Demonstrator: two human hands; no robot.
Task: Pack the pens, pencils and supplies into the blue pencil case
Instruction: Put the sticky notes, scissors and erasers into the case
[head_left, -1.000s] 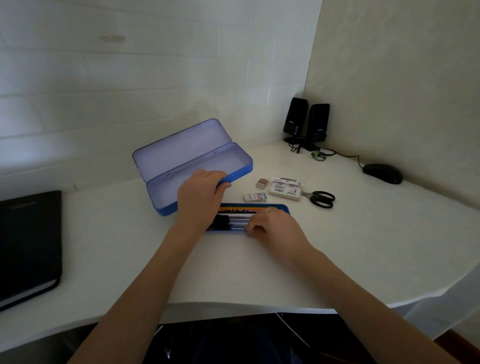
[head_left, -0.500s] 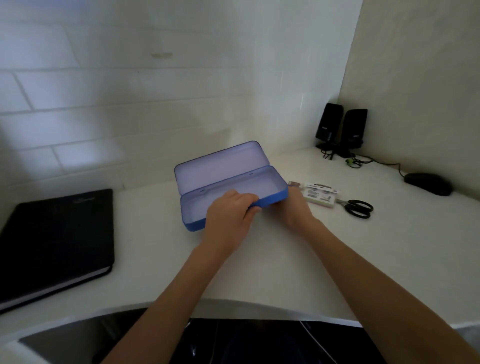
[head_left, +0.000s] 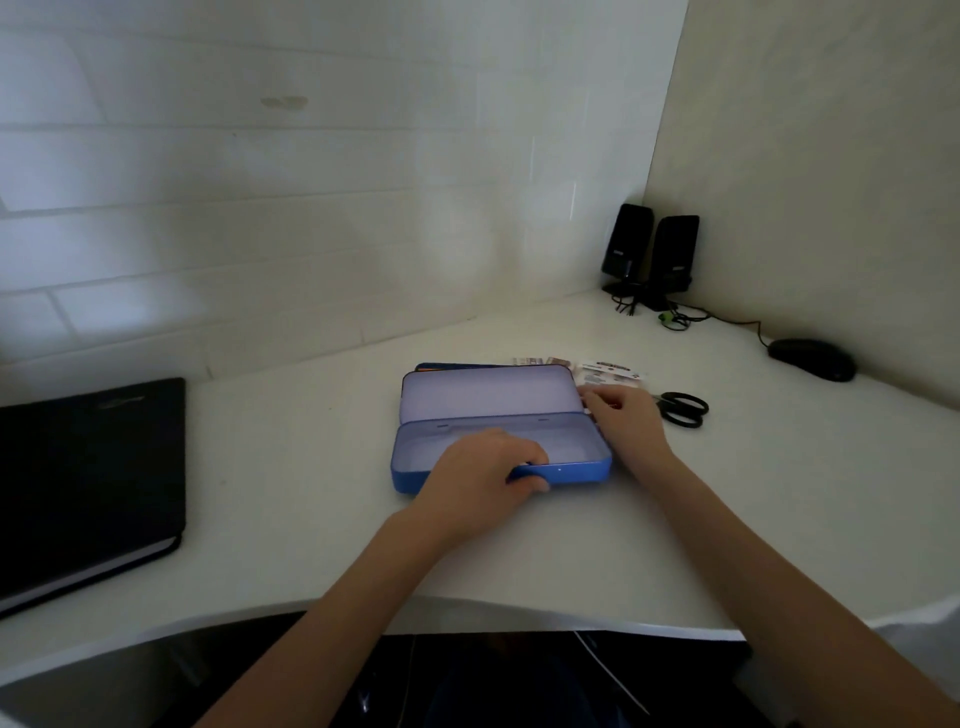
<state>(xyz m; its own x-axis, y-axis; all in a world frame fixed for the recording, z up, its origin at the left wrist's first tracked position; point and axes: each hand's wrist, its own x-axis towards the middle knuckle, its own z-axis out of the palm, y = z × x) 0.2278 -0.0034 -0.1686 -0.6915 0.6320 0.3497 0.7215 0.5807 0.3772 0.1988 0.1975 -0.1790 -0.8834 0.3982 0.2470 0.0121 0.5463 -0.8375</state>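
Note:
The blue pencil case (head_left: 571, 470) lies open and empty in the middle of the white desk, its lid (head_left: 488, 392) tilted back. My left hand (head_left: 483, 475) grips the case's front wall, fingers over the rim. My right hand (head_left: 626, 423) presses against the case's right end, fingers curled at the lid's corner. Just behind the lid a blue tray of pens (head_left: 452, 366) shows only as a thin edge. Small erasers (head_left: 540, 361) and a white packet (head_left: 610, 373) lie behind the right corner. Black scissors (head_left: 683, 409) lie to the right of my right hand.
A black notebook (head_left: 88, 483) lies at the left. Two black speakers (head_left: 649, 254) with cables stand in the back corner, and a black mouse (head_left: 813, 358) sits at the far right. The desk's curved front edge (head_left: 467, 608) runs close below my forearms.
My hands left the pen tray and took hold of the case. The case now sits nearer me, in front of the tray, whose pens are hidden behind the lid.

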